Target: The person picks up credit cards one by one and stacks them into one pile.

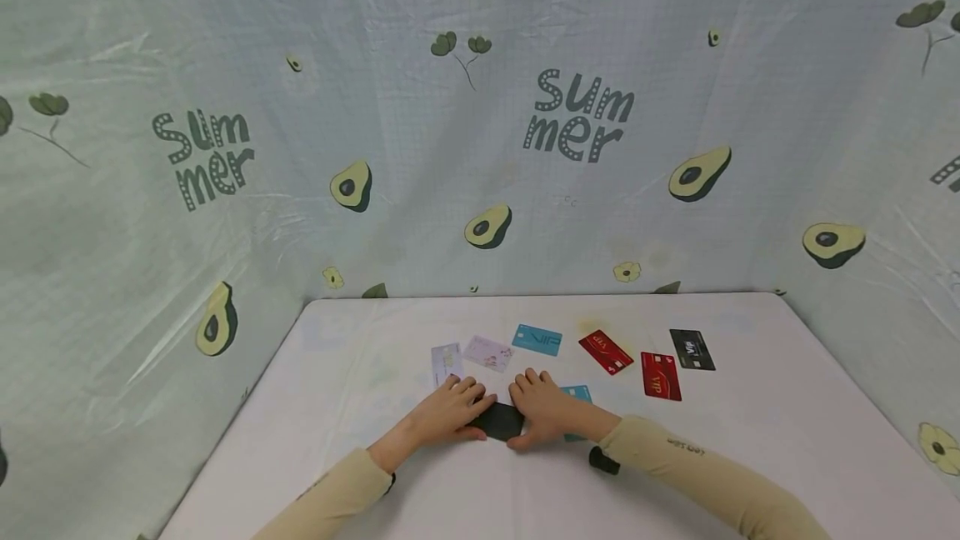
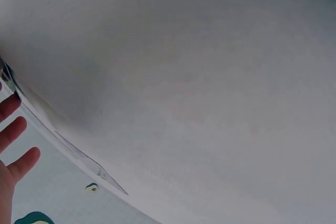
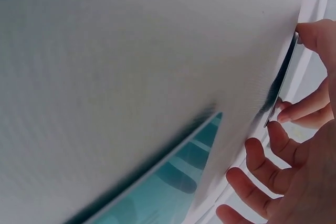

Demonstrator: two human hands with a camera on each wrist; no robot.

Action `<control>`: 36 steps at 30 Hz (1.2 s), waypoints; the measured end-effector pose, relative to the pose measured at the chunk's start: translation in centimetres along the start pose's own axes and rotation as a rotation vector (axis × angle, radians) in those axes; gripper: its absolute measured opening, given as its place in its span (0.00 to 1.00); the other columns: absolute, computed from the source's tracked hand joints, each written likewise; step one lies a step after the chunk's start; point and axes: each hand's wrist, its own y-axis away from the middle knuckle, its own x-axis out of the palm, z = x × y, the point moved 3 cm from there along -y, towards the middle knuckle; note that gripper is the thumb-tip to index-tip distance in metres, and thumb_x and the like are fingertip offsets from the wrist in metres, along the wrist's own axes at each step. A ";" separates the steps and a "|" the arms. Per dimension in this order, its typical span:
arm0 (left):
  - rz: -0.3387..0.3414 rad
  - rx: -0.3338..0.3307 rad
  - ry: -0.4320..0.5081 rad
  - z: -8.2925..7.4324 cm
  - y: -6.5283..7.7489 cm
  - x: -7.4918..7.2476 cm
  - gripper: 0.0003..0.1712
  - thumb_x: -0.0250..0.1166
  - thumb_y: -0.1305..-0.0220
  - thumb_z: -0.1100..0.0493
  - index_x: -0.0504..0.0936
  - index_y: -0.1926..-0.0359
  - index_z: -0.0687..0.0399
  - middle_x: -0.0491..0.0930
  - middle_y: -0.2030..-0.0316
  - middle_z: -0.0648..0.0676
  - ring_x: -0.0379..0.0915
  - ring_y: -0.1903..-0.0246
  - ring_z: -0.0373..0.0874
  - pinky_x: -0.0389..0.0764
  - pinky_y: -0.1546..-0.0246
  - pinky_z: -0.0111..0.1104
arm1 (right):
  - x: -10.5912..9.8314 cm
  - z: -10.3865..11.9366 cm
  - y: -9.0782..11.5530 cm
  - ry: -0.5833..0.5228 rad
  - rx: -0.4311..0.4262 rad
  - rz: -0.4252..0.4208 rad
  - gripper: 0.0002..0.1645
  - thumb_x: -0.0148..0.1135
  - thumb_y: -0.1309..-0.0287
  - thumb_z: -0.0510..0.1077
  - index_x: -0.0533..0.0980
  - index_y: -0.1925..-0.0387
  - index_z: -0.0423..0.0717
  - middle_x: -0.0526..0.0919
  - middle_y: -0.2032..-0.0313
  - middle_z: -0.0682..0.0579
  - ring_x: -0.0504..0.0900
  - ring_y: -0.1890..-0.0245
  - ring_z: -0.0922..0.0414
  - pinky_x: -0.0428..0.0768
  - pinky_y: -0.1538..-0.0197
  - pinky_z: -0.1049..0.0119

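Observation:
A black card (image 1: 500,422) is between my two hands, near the middle of the table. My left hand (image 1: 452,412) grips its left end, thumb at the near corner and index finger at the far one. At the right end, my right hand (image 1: 546,408) holds it the same way. The right wrist view catches the black card (image 3: 283,77) nearly edge-on, a thumb and fingertip at its ends. A blue card (image 1: 577,393) lies partly hidden under the right hand and wrist; its corner (image 3: 184,174) looms large in the right wrist view.
Beyond the hands lie a pale lilac card (image 1: 446,361), a pinkish card (image 1: 487,352) and a blue VIP card (image 1: 537,339). Farther right are a red card (image 1: 605,352), another red card (image 1: 660,376) and a black VIP card (image 1: 692,349). An avocado-print curtain (image 1: 420,215) surrounds the table.

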 end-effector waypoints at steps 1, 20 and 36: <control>0.001 -0.001 -0.002 0.0 0.0 0.0 0.33 0.49 0.45 0.32 0.71 0.45 0.46 0.71 0.58 0.47 0.65 0.59 0.41 0.69 0.58 0.35 | 0.0 0.0 0.0 -0.007 0.000 0.002 0.37 0.55 0.61 0.73 0.64 0.65 0.47 0.66 0.66 0.52 0.61 0.64 0.56 0.62 0.62 0.60; -0.026 -0.003 -0.027 0.0 -0.3 -0.3 0.33 0.47 0.44 0.30 0.73 0.50 0.48 0.70 0.62 0.48 0.62 0.63 0.41 0.66 0.61 0.33 | -0.7 0.1 0.5 -0.037 -0.062 -0.098 0.33 0.58 0.59 0.68 0.67 0.57 0.51 0.72 0.63 0.56 0.63 0.64 0.59 0.63 0.62 0.63; -0.143 -0.014 -0.088 -0.3 -1.0 -1.0 0.32 0.48 0.46 0.29 0.74 0.57 0.50 0.71 0.65 0.49 0.65 0.66 0.41 0.68 0.63 0.34 | -1.5 -0.5 1.5 0.101 -0.077 -0.191 0.33 0.56 0.59 0.68 0.69 0.55 0.53 0.70 0.64 0.56 0.62 0.65 0.58 0.63 0.61 0.61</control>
